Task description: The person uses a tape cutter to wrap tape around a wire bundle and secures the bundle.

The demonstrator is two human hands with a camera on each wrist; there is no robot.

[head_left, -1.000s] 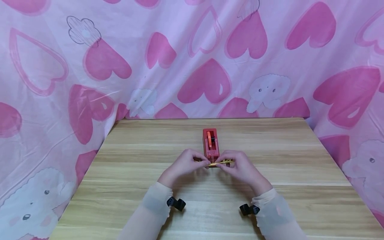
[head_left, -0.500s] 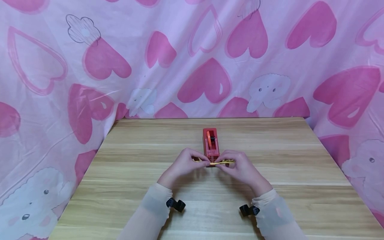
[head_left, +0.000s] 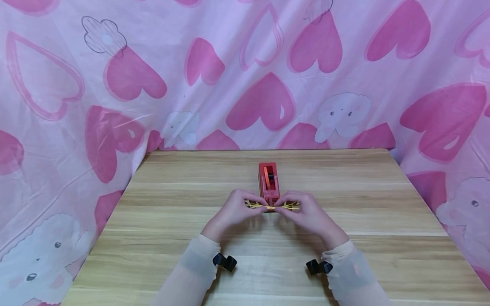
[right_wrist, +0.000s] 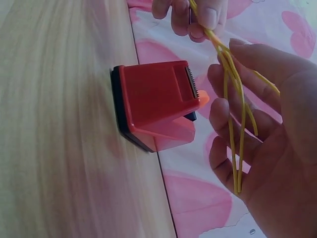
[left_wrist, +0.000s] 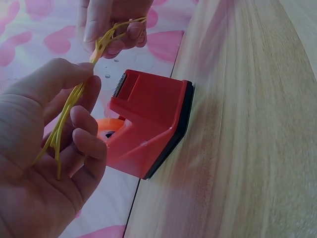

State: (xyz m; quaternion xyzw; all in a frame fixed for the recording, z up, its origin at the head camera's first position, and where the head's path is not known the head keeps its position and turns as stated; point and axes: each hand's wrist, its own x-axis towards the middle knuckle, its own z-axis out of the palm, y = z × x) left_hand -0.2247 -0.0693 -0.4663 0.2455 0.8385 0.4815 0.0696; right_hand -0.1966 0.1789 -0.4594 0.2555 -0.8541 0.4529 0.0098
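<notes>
Both hands pinch one bundle of thin yellow rubber bands (head_left: 271,208), stretched sideways between thumbs and fingertips. My left hand (head_left: 234,209) grips it left of the middle; my right hand (head_left: 306,211) grips it on the right, fingertips close together. Loose strands fan out past each pinch, across the left palm (left_wrist: 49,191) in the left wrist view and the right fingers (right_wrist: 257,121) in the right wrist view. Just beyond the bundle stands a red tape dispenser (left_wrist: 148,109) with a black base, an orange wheel and a toothed cutting blade (right_wrist: 192,82).
The wooden table (head_left: 172,187) reaches back to a pink cloth (head_left: 218,102) printed with hearts, which also hangs at both sides. A small black wrist camera (head_left: 226,261) sits on the left sleeve, and another wrist camera (head_left: 318,267) on the right sleeve.
The hands stay almost in place, keeping their pinch. The bundle has turned slightly between the fingers, and its loose strands spread wider at both ends.
</notes>
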